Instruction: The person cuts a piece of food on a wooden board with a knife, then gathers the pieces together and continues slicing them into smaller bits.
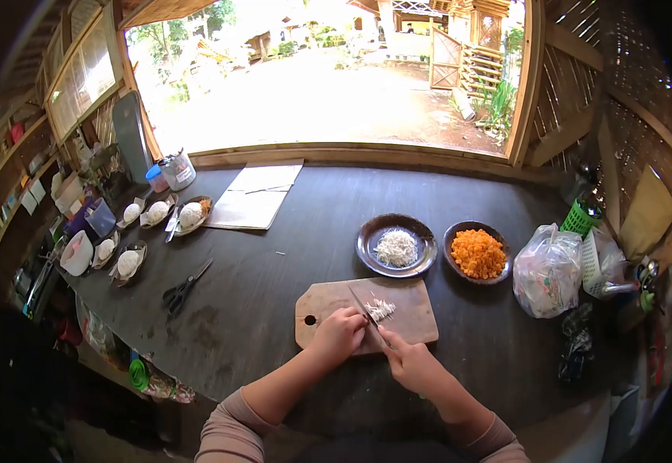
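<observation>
A wooden cutting board (324, 299) with a round hole lies in front of me. My right hand (415, 367) is wrapped round the handle of a knife (361, 301), whose blade slants up and left across the board. Close against the blade, my left hand (341, 333) rests on the board with its fingers curled; whatever they press on is hidden. Thin white cut strips (381, 309) lie just right of the blade. Beyond the board stand a dark plate (365, 254) of white shreds (396, 248) and a dark bowl (452, 265) heaped with chopped orange pieces (479, 254).
Black scissors (185, 289) lie to the left on the dark table (236, 324). Several small dishes with white mounds (191, 214) stand at the far left, near paper sheets (255, 197). A stuffed plastic bag (548, 272) and a green basket (580, 217) are at the right.
</observation>
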Tool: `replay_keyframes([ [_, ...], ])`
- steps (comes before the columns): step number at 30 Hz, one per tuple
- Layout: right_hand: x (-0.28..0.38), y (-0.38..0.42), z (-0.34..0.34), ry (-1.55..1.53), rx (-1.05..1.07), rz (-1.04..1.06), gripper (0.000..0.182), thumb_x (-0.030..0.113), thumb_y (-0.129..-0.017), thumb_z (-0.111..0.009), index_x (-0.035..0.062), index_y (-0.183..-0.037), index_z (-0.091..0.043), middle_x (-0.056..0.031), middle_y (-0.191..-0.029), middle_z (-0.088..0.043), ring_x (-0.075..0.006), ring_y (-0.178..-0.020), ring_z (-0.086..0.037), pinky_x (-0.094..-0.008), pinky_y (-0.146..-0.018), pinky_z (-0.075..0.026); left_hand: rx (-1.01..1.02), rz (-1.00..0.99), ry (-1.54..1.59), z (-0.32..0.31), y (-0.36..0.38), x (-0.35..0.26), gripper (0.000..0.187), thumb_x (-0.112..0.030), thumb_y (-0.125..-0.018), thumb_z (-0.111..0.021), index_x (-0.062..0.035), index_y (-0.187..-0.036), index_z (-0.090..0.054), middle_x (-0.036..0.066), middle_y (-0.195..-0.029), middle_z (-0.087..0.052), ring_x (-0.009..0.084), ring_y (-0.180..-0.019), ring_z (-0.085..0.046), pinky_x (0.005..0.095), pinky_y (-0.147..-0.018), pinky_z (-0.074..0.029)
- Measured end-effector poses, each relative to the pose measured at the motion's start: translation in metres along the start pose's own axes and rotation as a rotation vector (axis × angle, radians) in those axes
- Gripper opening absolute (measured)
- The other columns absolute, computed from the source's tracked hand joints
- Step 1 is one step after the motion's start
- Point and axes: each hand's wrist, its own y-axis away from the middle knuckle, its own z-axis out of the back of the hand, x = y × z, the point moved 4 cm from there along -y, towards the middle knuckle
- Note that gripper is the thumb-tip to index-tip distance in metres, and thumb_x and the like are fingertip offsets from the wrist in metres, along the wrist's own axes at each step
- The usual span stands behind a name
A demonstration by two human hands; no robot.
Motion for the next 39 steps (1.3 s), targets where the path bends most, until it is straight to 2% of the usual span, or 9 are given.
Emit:
replay_keyframes([
  [10, 0.001, -0.001, 0.0, 0.025, 0.002, 0.007, 0.039, 0.012, -0.093, -0.057, 0.0105, -0.132, -0.055, -0.0291, -0.074, -0.062, -0.0458, -0.069, -0.063, -0.0515, -0.061, -0.05, 0.028, -0.033, -0.013, 0.002, -0.003, -0.002, 0.01, -0.008, -0.08, -0.064, -0.0016, -0.087, -0.068, 0.012, -0.093, -0.066, 0.0323, -0.087, -0.064, 0.0405, -0.077, -0.053],
  [16, 0.0, -0.005, -0.002, 0.004, -0.008, -0.008, 0.04, 0.011, -0.091, -0.058, 0.0105, -0.132, -0.056, -0.0291, -0.074, -0.062, -0.0464, -0.071, -0.063, -0.0518, -0.063, -0.05, 0.041, -0.03, -0.053, 0.002, -0.004, -0.005, 0.009, -0.009, -0.08, -0.063, -0.0022, -0.085, -0.067, 0.011, -0.092, -0.065, 0.0313, -0.087, -0.063, 0.041, -0.076, -0.053],
  [28, 0.001, -0.008, 0.001, -0.018, -0.032, -0.04, 0.039, 0.011, -0.092, -0.058, 0.0093, -0.131, -0.056, -0.0301, -0.087, -0.065, -0.0471, -0.083, -0.064, -0.0501, -0.073, -0.052, 0.023, -0.025, 0.02, 0.002, 0.0, 0.0, 0.012, -0.007, -0.082, -0.064, -0.0002, -0.09, -0.07, 0.012, -0.095, -0.066, 0.0307, -0.086, -0.066, 0.0386, -0.079, -0.053],
  [31, 0.001, -0.006, 0.002, -0.028, 0.018, -0.119, 0.039, 0.012, -0.093, -0.058, 0.0091, -0.131, -0.056, -0.0297, -0.089, -0.065, -0.0471, -0.085, -0.064, -0.0497, -0.074, -0.052, 0.018, -0.002, 0.035, 0.002, 0.0, 0.001, 0.012, -0.008, -0.082, -0.064, 0.0002, -0.089, -0.07, 0.012, -0.097, -0.066, 0.0304, -0.087, -0.066, 0.0381, -0.079, -0.053],
  [33, 0.0, -0.005, 0.001, -0.056, -0.024, 0.014, 0.038, 0.012, -0.093, -0.058, 0.0091, -0.131, -0.056, -0.0295, -0.088, -0.065, -0.0467, -0.084, -0.064, -0.0487, -0.073, -0.052, 0.019, 0.002, 0.027, 0.001, 0.0, 0.001, 0.012, -0.008, -0.082, -0.064, 0.0002, -0.088, -0.071, 0.011, -0.096, -0.066, 0.0304, -0.087, -0.066, 0.0382, -0.079, -0.053],
  [39, 0.006, -0.004, 0.005, -0.064, -0.005, -0.02, 0.038, 0.011, -0.092, -0.058, 0.0088, -0.13, -0.057, -0.0303, -0.086, -0.064, -0.0461, -0.083, -0.064, -0.0488, -0.071, -0.052, 0.016, 0.004, 0.016, 0.001, 0.0, 0.001, 0.012, -0.008, -0.081, -0.065, 0.0, -0.087, -0.071, 0.011, -0.095, -0.067, 0.0302, -0.086, -0.066, 0.0384, -0.078, -0.054],
])
